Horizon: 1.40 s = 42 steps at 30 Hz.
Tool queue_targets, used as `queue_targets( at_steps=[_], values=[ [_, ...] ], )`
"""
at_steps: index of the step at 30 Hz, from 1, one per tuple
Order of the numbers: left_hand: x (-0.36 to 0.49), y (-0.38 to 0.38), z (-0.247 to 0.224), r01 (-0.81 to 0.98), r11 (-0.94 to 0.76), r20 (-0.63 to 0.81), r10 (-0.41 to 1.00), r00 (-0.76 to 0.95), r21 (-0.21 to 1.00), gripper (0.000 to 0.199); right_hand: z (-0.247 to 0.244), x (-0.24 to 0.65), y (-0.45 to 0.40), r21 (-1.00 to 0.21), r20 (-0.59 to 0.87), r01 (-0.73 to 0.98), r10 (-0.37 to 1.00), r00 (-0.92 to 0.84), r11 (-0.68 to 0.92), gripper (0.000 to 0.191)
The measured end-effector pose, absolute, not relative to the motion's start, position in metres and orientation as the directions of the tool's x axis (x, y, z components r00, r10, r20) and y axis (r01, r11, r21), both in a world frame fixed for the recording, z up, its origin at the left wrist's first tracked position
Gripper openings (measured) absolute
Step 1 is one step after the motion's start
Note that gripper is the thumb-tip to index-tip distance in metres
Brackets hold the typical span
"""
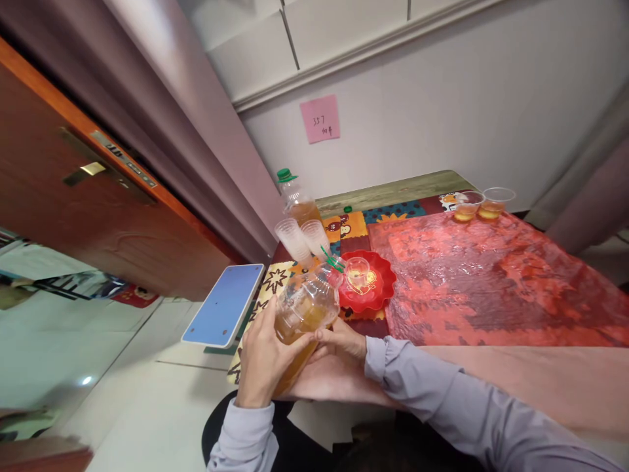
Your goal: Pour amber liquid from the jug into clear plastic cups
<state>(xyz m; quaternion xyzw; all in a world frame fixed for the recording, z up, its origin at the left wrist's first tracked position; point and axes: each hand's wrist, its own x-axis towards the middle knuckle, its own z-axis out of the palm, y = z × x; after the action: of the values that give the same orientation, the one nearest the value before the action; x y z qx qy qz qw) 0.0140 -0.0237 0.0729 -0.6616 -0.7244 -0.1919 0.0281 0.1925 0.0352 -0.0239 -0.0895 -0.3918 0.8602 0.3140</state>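
A clear plastic bottle (314, 307) of amber liquid is tilted forward and to the right between my hands. Its left side is wrapped by my left hand (263, 354), and my right hand (341, 341) grips the right side, thumbs nearly meeting. Green strips show at the bottle's neck, beside a clear plastic cup (358, 269). That cup sits in a red scalloped dish (386, 296). Whether liquid is flowing into it, I cannot tell. The fingers under the bottle are hidden.
Behind stand a second bottle with a green cap (303, 210) and two stacks of clear cups (292, 240). A loose green cap (348, 209) lies at the back. Two cups with amber liquid (490, 206) stand far right. Left of the table is a blue-topped stool (223, 305).
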Motion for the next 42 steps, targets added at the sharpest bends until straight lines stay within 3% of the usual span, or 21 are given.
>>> queue_targets(
  at_steps=[10, 42],
  values=[
    [0.020, -0.020, 0.086, 0.985, 0.046, 0.249, 0.964, -0.087, 0.168, 0.102, -0.020, 0.192, 0.031, -0.675, 0.083, -0.490, 0.603, -0.793, -0.551, 0.095],
    [0.037, -0.006, 0.111, 0.990, 0.099, 0.133, 0.985, -0.113, 0.105, 0.101, -0.029, 0.186, 0.033, -0.620, 0.080, -0.519, 0.610, -0.788, -0.589, 0.092]
  ],
)
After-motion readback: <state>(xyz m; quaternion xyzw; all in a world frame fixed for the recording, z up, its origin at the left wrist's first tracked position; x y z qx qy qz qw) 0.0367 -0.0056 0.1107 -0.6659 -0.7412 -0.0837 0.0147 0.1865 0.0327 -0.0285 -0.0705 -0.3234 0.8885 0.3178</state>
